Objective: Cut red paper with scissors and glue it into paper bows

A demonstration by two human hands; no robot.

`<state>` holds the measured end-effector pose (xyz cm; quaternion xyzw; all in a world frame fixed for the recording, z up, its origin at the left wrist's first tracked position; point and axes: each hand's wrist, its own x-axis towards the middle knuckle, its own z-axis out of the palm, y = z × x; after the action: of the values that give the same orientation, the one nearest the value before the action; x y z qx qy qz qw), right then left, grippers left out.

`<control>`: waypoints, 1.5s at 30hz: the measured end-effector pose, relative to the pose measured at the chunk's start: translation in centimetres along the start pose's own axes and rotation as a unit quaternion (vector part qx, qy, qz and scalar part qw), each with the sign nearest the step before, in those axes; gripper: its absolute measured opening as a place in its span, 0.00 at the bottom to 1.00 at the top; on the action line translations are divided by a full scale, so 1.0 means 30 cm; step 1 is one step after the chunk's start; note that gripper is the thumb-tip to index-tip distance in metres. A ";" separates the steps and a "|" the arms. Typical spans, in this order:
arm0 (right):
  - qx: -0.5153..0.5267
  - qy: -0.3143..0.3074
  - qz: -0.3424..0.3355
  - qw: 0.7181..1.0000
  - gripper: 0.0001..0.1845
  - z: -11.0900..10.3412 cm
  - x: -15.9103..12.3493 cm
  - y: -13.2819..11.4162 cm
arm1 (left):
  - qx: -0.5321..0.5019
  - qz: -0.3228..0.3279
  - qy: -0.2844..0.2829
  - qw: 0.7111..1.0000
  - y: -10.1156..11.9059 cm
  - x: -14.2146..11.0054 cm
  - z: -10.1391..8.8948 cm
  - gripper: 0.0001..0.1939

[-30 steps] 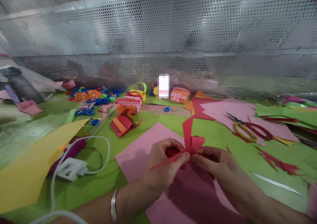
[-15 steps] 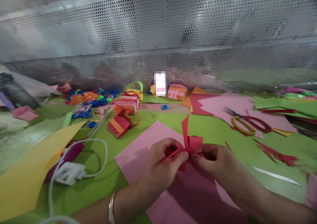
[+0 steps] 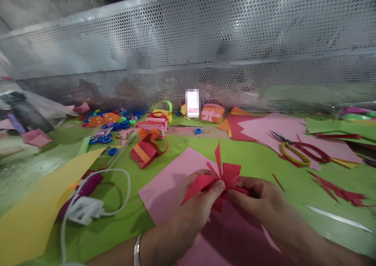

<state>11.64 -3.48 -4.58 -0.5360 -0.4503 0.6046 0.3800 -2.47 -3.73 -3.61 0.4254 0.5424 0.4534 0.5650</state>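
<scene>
Between my hands is a red paper bow (image 3: 230,173) with loops and pointed tails, held up over a pink paper sheet (image 3: 188,168). My left hand (image 3: 202,203) is closed on it, thumb pressed near its centre, and a wide red loop lies across the fingers. On the right side, my right hand (image 3: 255,195) pinches the bow's lower right part between thumb and fingers. Part of the bow under the fingertips is hidden. A small red paper bag (image 3: 143,154) with an orange bow lies beyond my left hand.
Scissors (image 3: 299,150) rest on pink and red sheets at the right, near red paper scraps (image 3: 340,189) and a pointed white strip (image 3: 337,218). At the left are a white charger plug (image 3: 85,211) with its cable and a yellow sheet (image 3: 38,207). A perforated metal panel (image 3: 182,35) stands behind.
A red loop has come out to the left, spreading over my left fingers, and a thin red tail now shows near the centre. Both hands keep their grip. The camera view has shifted slightly.
</scene>
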 end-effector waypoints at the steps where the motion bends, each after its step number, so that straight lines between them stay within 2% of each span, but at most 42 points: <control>1: 0.007 0.000 0.005 1.000 0.12 0.002 -0.006 -0.011 | -0.013 0.003 -0.004 1.000 0.000 0.001 0.002 0.10; 5: 0.050 -0.014 0.007 0.999 0.10 0.007 -0.019 -0.037 | -0.031 0.046 -0.028 0.998 -0.004 0.014 0.008 0.08; 8: 0.019 -0.005 -0.006 1.000 0.07 0.006 -0.009 -0.030 | -0.026 0.058 -0.037 0.997 -0.010 0.020 0.009 0.08; 11: -0.029 -0.008 -0.063 0.998 0.06 0.000 0.007 -0.017 | -0.027 0.024 -0.010 0.999 -0.017 0.010 0.005 0.07; 13: -0.049 -0.024 -0.100 0.993 0.05 -0.005 0.012 -0.013 | -0.044 -0.017 -0.014 0.999 -0.020 -0.001 0.001 0.08; 16: -0.068 -0.038 -0.097 0.992 0.06 -0.013 0.012 -0.011 | -0.073 -0.064 -0.046 0.994 -0.019 -0.011 -0.003 0.12; 18: -0.075 -0.037 -0.079 0.993 0.09 -0.019 0.013 -0.010 | -0.069 -0.064 -0.047 0.995 -0.012 -0.009 -0.006 0.12; 21: -0.089 -0.046 -0.071 0.992 0.12 -0.036 0.027 -0.011 | 0.006 0.008 -0.003 1.000 0.009 0.009 -0.020 0.08; 23: -0.126 -0.046 -0.090 0.987 0.15 -0.056 0.038 -0.017 | 0.084 0.110 0.037 0.990 0.027 0.025 -0.040 0.04; 25: -0.191 -0.006 -0.158 0.969 0.15 -0.077 0.041 -0.025 | 0.171 0.263 0.064 0.947 0.046 0.033 -0.063 0.03; 27: -0.238 0.017 -0.222 0.945 0.12 -0.090 0.031 -0.035 | 0.258 0.426 0.079 0.863 0.062 0.030 -0.081 0.04; 28: -0.234 0.000 -0.231 0.944 0.11 -0.090 0.020 -0.040 | 0.296 0.490 0.084 0.816 0.067 0.024 -0.085 0.04; 30: -0.175 -0.065 -0.199 0.962 0.13 -0.077 -0.011 -0.050 | 0.352 0.563 0.095 0.741 0.074 0.006 -0.085 0.05; 32: -0.090 -0.095 -0.149 0.980 0.17 -0.051 -0.041 -0.059 | 0.392 0.590 0.103 0.699 0.075 -0.013 -0.077 0.08; 36: 0.070 -0.083 -0.079 0.991 0.18 -0.006 -0.065 -0.049 | 0.441 0.603 0.096 0.658 0.065 -0.040 -0.055 0.12; 42: 0.238 -0.097 -0.025 0.966 0.13 -0.001 -0.047 0.006 | 0.469 0.612 0.114 0.627 0.052 -0.043 -0.040 0.15; 45: 0.288 -0.139 0.019 0.947 0.19 -0.018 -0.044 -0.016 | 0.483 0.610 0.124 0.615 0.059 -0.031 -0.049 0.14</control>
<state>12.35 -4.50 -3.75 -0.3225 -0.2951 0.7844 0.4401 -4.02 -4.24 -1.76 0.8094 0.3633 0.4148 -0.2019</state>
